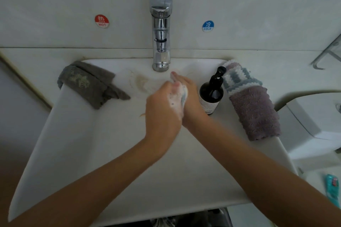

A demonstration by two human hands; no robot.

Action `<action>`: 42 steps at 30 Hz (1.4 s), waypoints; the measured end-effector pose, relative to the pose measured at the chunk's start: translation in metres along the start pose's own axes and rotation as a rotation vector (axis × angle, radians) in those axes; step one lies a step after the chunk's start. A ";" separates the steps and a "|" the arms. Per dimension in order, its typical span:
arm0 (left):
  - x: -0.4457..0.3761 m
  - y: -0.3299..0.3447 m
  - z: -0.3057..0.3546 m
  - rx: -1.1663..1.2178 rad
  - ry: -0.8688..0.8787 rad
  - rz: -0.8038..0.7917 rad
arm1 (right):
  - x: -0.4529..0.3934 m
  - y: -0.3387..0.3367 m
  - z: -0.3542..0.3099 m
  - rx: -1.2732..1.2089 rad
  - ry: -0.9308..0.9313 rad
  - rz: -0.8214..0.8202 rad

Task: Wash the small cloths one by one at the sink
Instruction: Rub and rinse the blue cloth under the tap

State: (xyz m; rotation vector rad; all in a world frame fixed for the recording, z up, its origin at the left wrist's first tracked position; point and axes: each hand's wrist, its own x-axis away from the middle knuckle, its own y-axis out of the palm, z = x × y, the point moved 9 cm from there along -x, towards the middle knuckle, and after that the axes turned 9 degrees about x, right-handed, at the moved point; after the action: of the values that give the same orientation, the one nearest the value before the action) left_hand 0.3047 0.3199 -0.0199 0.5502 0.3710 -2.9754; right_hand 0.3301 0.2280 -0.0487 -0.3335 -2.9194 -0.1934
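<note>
Over the middle of the white sink point(77, 143), my left hand point(160, 112) and my right hand point(190, 96) are pressed together around a small pale cloth point(184, 94) covered in white foam. Only a strip of the cloth shows between the palms. Both hands curl round it. A grey cloth point(88, 83) lies folded on the sink's left rim. On the right rim lie a purple cloth point(254, 112) and a cloth striped white and grey-blue point(238, 77), partly under it. The chrome tap point(160, 31) stands at the back, and no water stream is visible.
A dark pump bottle point(212, 94) stands just right of my right hand. Red HOT point(101, 21) and blue COLD point(208, 26) stickers are on the wall. A white toilet tank point(313, 121) is to the right, and a teal packet point(332, 188) at the far right.
</note>
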 end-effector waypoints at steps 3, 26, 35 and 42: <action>-0.032 -0.005 -0.022 -0.114 -0.059 0.036 | 0.011 0.004 0.001 0.198 -0.116 0.025; -0.029 0.000 -0.025 -0.120 -0.068 0.033 | 0.014 -0.007 0.004 0.278 -0.155 0.112; -0.035 -0.004 -0.024 -0.063 -0.126 0.052 | 0.011 -0.002 0.003 0.272 -0.117 0.050; -0.022 0.010 -0.012 -0.010 -0.081 -0.081 | 0.010 -0.010 0.001 0.148 -0.120 0.141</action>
State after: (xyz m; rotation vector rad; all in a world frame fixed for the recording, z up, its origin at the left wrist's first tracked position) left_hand 0.3307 0.3146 -0.0246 0.4212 0.4108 -3.0603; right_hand 0.3184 0.2201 -0.0484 -0.5416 -2.9897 0.0659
